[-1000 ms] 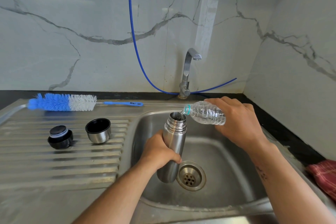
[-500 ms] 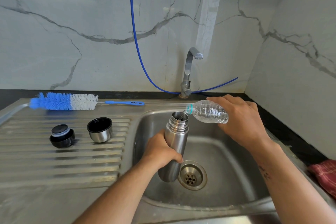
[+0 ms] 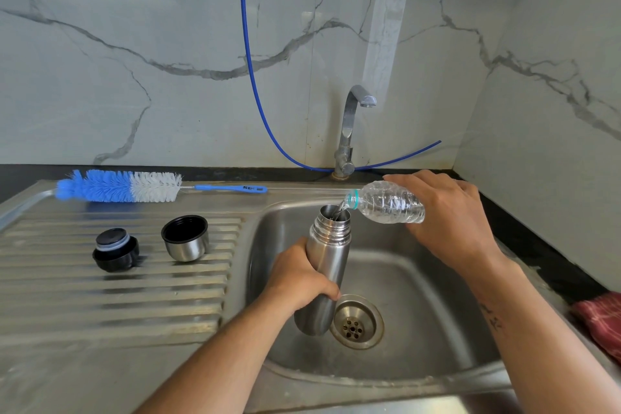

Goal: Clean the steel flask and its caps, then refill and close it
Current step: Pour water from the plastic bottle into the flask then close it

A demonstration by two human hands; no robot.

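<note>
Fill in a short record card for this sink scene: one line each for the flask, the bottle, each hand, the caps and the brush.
Flask: steel flask, open, upright over the sink
Bottle: plastic bottle tipped, pouring water into the flask mouth
Left hand: grips the flask body
Right hand: holds the bottle
Caps: black stopper and steel cup cap, both on the drainboard
Brush: bottle brush lying behind the caps

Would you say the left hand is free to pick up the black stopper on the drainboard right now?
Probably not yet: the left hand grips the steel flask, though nothing lies across the way to the black stopper.
</note>
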